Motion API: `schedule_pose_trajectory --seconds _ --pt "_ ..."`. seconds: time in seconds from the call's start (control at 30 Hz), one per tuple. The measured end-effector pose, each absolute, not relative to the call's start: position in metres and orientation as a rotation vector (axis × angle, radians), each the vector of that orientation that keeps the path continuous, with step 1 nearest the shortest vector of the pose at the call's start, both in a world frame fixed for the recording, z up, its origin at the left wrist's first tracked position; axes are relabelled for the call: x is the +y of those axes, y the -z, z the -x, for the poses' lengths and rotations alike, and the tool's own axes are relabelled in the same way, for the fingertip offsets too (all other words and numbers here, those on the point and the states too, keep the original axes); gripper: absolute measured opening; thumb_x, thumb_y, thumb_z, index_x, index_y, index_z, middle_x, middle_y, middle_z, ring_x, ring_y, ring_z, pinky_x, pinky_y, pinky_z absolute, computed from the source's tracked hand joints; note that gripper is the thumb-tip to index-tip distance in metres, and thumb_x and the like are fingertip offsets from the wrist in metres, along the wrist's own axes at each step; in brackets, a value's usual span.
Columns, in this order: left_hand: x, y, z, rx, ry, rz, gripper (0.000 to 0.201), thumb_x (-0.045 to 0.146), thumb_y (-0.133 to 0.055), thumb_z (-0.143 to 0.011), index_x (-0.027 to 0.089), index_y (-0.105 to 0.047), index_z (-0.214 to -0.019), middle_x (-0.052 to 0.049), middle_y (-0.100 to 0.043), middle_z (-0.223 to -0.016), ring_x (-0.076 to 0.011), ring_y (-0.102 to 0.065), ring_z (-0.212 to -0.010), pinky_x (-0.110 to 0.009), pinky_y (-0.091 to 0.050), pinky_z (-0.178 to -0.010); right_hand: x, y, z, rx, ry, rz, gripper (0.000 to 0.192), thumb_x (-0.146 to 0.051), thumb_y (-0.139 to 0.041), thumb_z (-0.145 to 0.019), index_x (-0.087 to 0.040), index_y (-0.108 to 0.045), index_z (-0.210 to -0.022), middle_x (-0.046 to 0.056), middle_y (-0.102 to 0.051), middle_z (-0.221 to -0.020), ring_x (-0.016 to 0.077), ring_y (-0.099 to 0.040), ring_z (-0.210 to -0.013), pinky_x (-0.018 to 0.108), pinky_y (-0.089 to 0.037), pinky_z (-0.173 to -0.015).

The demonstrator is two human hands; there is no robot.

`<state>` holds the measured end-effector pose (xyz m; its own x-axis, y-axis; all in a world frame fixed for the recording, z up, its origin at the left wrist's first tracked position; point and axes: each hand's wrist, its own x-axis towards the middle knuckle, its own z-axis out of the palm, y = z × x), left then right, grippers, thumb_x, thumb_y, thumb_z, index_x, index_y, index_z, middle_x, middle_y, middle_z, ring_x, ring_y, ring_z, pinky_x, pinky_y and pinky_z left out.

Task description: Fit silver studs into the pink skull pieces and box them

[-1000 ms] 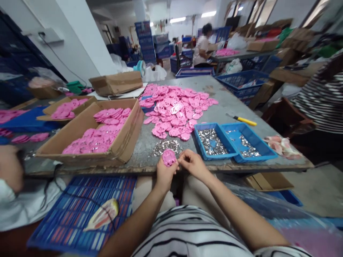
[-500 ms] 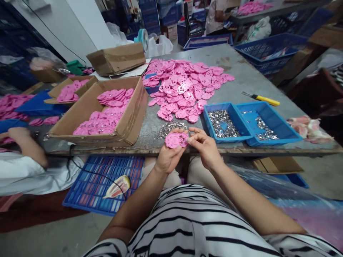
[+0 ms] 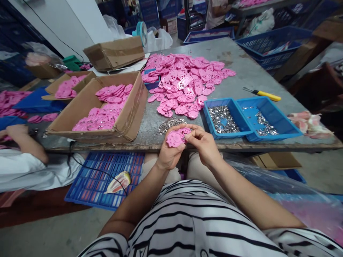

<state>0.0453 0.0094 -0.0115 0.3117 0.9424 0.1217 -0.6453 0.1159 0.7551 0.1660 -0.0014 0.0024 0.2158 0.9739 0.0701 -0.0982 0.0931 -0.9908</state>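
While close together — right fingers (image 3: 197, 138) on the pink piece (image 3: 175, 139)

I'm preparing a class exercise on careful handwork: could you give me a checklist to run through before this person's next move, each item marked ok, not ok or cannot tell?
1. Pink piece held by the left-hand grip: ok.
2. Right-hand grip at the pink piece: ok, fingers at its right end.
3. Metal part between the right fingertips: cannot tell, too small and covered.
4. Table just beyond the hands free of loose parts: not ok, metal bits lie heaped there.
5. Yellow-handled tool apart from both hands: ok, it lies beyond the right blue tray.
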Motion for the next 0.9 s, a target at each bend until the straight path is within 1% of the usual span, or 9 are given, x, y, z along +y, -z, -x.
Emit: schedule_pose_trajectory --seconds 0.17,0.33,0.47,0.57,0.67,0.73,0.8,0.9 --pt "0.01 0.015 -0.046 0.439 -1.235 -0.868 0.054 0.023 -0.086 -0.06 0.028 -0.059 -0.106 -0.004 -0.061 -0.127 -0.0214 -0.052 -0.127 -0.037 -0.039 -0.11 -0.002 -0.001 -0.166 -1.034 -1.027 1.172 0.027 -0.041 -0.076 -0.066 -0.021 -0.061 -0.055 0.007 -0.064 -0.108 0.0259 -0.056 -0.112 0.043 -0.037 -0.102" --pt "0.01 0.016 -0.046 0.443 -1.246 -0.89 0.053 0.023 -0.086 -0.061 0.028 -0.06 -0.107 -0.004 -0.061 -0.127 -0.0217 -0.052 -0.128 -0.039 -0.038 -0.111 -0.003 0.0 -0.167 -1.099 -0.974 1.166 0.024 -0.038 -0.074 -0.069 -0.021 -0.061 -0.058 0.007 -0.064 -0.109 0.0254 -0.056 -0.111 0.043 -0.039 -0.101" --pt "0.009 0.015 -0.046 0.456 -1.261 -0.903 0.053 0.024 -0.086 -0.061 0.028 -0.061 -0.107 -0.004 -0.062 -0.126 -0.023 -0.051 -0.129 -0.04 -0.036 -0.113 -0.002 0.009 -0.167 -1.163 -0.856 1.19 0.024 -0.041 -0.075 -0.07 -0.022 -0.059 -0.067 0.007 -0.062 -0.114 0.0249 -0.055 -0.112 0.041 -0.043 -0.095" --pt "0.009 0.014 -0.047 0.478 -1.244 -0.854 0.054 0.023 -0.085 -0.06 0.027 -0.062 -0.108 -0.004 -0.062 -0.125 -0.0232 -0.052 -0.127 -0.04 -0.036 -0.113 0.0 0.015 -0.168 -1.12 -0.911 1.179 0.031 -0.047 -0.076 -0.068 -0.023 -0.057 -0.075 0.007 -0.061 -0.113 0.0234 -0.057 -0.105 0.039 -0.046 -0.089" --pt "0.009 0.013 -0.048 0.504 -1.195 -0.738 0.054 0.02 -0.079 -0.063 0.026 -0.06 -0.113 -0.004 -0.064 -0.122 -0.0236 -0.056 -0.123 -0.044 -0.04 -0.11 0.002 0.013 -0.175 -1.1 -0.923 1.144 0.031 -0.049 -0.073 -0.071 -0.023 -0.058 -0.077 0.007 -0.062 -0.112 0.0231 -0.058 -0.106 0.039 -0.045 -0.092" --pt "0.009 0.011 -0.048 0.537 -1.165 -0.685 0.053 0.017 -0.074 -0.065 0.025 -0.057 -0.115 -0.004 -0.065 -0.12 -0.025 -0.059 -0.12 -0.048 -0.044 -0.105 0.005 0.008 -0.185 -1.094 -0.827 1.167 0.028 -0.047 -0.071 -0.073 -0.022 -0.058 -0.076 0.008 -0.062 -0.114 0.024 -0.057 -0.11 0.039 -0.044 -0.094" --pt "0.009 0.01 -0.048 0.576 -1.144 -0.675 0.055 0.014 -0.069 -0.065 0.025 -0.054 -0.117 -0.004 -0.066 -0.116 -0.0266 -0.06 -0.117 -0.052 -0.046 -0.102 0.01 0.003 -0.2 -1.099 -0.716 1.225 0.024 -0.044 -0.068 -0.075 -0.022 -0.058 -0.075 0.009 -0.063 -0.113 0.0245 -0.058 -0.109 0.04 -0.045 -0.093" --pt "0.01 0.007 -0.048 0.621 -1.124 -0.701 0.058 0.013 -0.068 -0.063 0.024 -0.052 -0.118 -0.005 -0.066 -0.115 -0.0289 -0.061 -0.118 -0.052 -0.049 -0.098 0.023 -0.005 -0.231 -1.17 -0.542 1.405 0.014 -0.036 -0.06 -0.079 -0.022 -0.058 -0.077 0.009 -0.066 -0.109 0.0236 -0.06 -0.104 0.039 -0.046 -0.09"
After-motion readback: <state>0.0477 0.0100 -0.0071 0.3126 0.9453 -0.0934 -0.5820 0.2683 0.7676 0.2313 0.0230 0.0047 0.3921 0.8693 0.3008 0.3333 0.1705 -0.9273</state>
